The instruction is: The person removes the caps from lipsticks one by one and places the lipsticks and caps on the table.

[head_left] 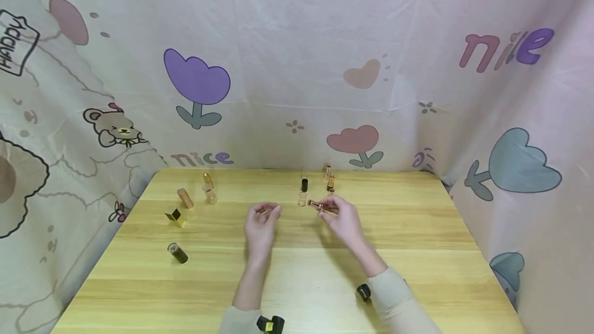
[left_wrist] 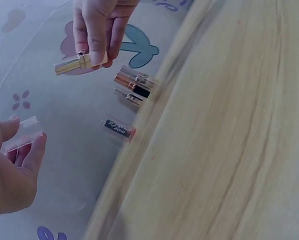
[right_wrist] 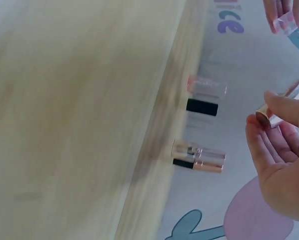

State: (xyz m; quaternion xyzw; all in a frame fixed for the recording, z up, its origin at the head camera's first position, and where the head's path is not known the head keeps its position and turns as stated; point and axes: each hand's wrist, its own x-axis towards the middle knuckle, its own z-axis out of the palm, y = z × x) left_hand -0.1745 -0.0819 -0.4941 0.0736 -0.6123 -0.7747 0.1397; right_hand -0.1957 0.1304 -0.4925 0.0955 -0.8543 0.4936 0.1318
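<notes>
My left hand [head_left: 261, 228] pinches a small clear plastic cap [left_wrist: 24, 132] between thumb and fingers, above the middle of the table. To its right, my right hand [head_left: 342, 219] holds a shiny gold lipstick tube [head_left: 315, 205] by one end, the other end pointing left. In the right wrist view the tube [right_wrist: 294, 92] lies between the thumb and fingers, with the clear cap [right_wrist: 285, 23] apart from it. Just beyond the right hand, several upright lipsticks [head_left: 330, 183] are partly hidden by it.
A lipstick with a black band [head_left: 304, 185] and a clear-based one [head_left: 302, 200] stand at the back middle. On the left of the wooden table [head_left: 297, 293] are a gold tube [head_left: 208, 179], a clear piece [head_left: 211, 196], a rose-gold tube [head_left: 185, 198], a square gold piece [head_left: 177, 217] and a dark tube [head_left: 178, 253].
</notes>
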